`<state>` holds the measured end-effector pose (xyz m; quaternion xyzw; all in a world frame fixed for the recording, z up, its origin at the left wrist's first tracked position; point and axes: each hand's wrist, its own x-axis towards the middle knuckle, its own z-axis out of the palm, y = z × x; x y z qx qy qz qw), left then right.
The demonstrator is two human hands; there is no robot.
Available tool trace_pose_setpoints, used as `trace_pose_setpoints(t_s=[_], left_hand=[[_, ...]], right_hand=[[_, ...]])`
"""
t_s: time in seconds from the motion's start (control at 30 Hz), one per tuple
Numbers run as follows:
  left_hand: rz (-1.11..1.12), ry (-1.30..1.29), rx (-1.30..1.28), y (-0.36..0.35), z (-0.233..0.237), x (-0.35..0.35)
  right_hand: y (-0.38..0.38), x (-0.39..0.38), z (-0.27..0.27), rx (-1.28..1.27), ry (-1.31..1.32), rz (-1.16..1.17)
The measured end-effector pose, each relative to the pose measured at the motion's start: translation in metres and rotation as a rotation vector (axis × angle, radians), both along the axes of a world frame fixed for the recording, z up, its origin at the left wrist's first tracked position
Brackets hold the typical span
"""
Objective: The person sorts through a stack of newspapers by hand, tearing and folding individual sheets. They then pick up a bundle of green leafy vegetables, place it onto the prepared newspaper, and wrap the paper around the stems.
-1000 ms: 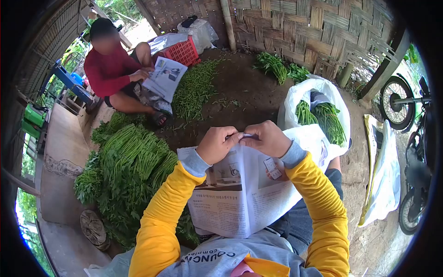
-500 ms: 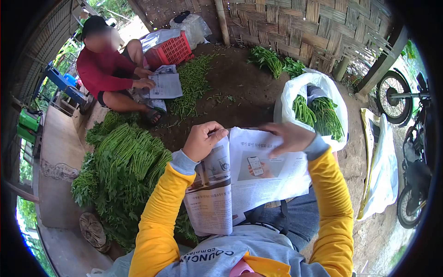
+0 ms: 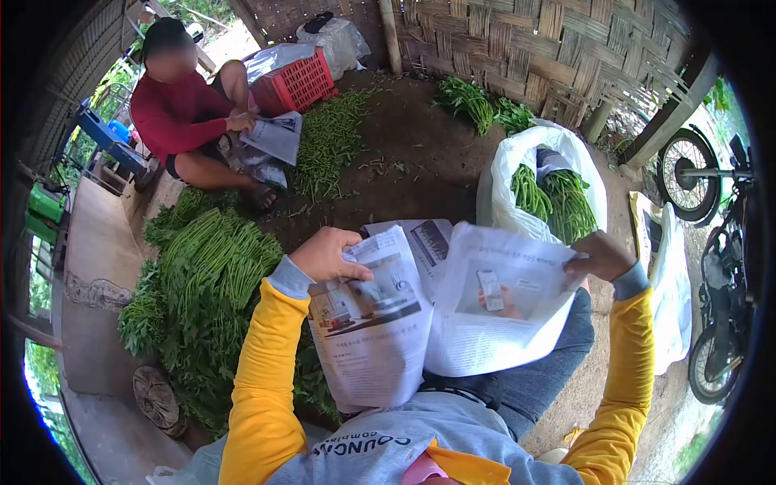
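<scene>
While open, newspaper [image 3: 465,315] between 2 hands [image 3: 325,255] [image 3: 605,259].

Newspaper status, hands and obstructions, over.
Left hand gripping newspaper, left side. Right hand gripping right edge. Newspaper spread open. Nothing visibly in the way.

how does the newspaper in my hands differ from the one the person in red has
Your newspaper curves between your left hand and right hand; the far newspaper looks flatter. Your newspaper fills more of the view than the far newspaper. Your newspaper plainly shows a phone picture; the far newspaper's print is too small to read. Both are printed sheets.
</scene>
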<state>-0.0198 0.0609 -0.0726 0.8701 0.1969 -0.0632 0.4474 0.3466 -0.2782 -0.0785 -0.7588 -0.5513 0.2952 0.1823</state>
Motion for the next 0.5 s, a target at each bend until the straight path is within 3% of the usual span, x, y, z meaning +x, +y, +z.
trace_pose_setpoints(t_s=[0.1, 0.2, 0.33, 0.43, 0.5], left_hand=[[0.054, -0.1, -0.023, 0.016, -0.018, -0.011], [0.244, -0.261, 0.015, 0.036, -0.018, -0.034], [0.559, -0.393, 0.271, 0.097, -0.019, -0.101], [0.878, -0.552, 0.169, 0.124, -0.02, -0.159], [1.043, -0.677, 0.109, 0.139, -0.025, -0.188]], right_hand=[[-0.011, 0.001, 0.031, -0.053, 0.075, -0.125], [-0.043, 0.031, 0.025, -0.03, 0.178, -0.413], [-0.101, 0.103, -0.017, 0.246, 0.21, -0.664], [-0.074, 0.092, -0.017, 0.555, 0.175, -0.81], [-0.02, 0.053, 0.007, 0.613, 0.244, -0.705]])
